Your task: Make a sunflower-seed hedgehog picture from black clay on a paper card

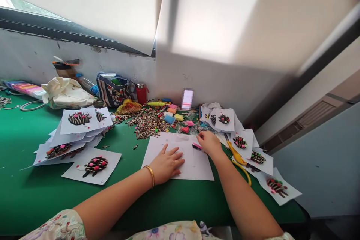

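Observation:
A white sheet of paper (pixel 201 168) lies on the green table in front of me. My left hand (pixel 168 165) rests flat on it with fingers spread; a gold bangle (pixel 150 175) circles that wrist. At the sheet's upper right, my right hand (pixel 208 143) has its fingertips drawn together beside clear plastic packets. Whatever they pinch, if anything, is too small to tell. A dark pen with a pink part (pixel 197 146) lies on the paper just left of the right hand. Faint drawn lines show near my left fingers.
Striped sunflower seeds (pixel 147 123) lie heaped behind the paper, near coloured clay packs (pixel 169 119). Cards with seed-covered animals form a left pile (pixel 80 125) and a right pile (pixel 242 138). Yellow-handled scissors (pixel 236 154) lie by my right forearm. A phone (pixel 187 99) leans on the wall.

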Available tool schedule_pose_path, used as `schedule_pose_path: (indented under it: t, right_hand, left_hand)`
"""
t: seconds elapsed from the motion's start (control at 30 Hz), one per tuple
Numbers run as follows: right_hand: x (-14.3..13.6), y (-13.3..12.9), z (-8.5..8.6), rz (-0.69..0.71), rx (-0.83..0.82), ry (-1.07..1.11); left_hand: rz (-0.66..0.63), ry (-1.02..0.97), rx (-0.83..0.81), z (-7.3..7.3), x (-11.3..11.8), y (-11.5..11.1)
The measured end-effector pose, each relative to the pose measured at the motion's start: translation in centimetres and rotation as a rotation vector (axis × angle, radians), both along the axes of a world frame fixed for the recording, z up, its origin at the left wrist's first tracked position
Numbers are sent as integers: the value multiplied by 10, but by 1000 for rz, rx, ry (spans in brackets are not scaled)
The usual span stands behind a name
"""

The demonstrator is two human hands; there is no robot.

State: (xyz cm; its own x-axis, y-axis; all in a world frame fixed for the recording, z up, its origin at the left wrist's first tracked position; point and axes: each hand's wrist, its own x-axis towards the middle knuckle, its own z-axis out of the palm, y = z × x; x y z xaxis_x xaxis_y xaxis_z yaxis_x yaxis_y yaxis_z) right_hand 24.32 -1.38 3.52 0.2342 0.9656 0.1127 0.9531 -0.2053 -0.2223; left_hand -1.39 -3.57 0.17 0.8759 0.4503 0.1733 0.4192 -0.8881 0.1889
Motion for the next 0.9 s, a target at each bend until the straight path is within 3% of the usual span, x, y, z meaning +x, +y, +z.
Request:
schedule_pose_path:
  t: [0.2,0.3,0.47,0.57,0.63,0.77,0.9]
  right_hand:
    - [-20,31,-11,-55,-17,-239]
    - [-21,39,-16,-49,-30,-253]
    - [-11,34,-16,-54,10,-248]
    - [-9,24,-9,-45,75,-242]
    - [-13,15,-4,17,190,-203]
    - [-37,0,4,236,434,-100]
    - [-64,-10,6,386,537,-49]
  left_hand:
    - [-47,-26,-23,4,-1,8]
    - [-49,-23,-45,3,-2,10]
    - [-63,-24,-108,4,-4,13]
    - [-45,-125,-187,9,-4,16]
    - [55,-290,-285,16,-2,21]
    - [414,-811,-506,30,7,37]
    - [559,-1086,-714,32,13,54]
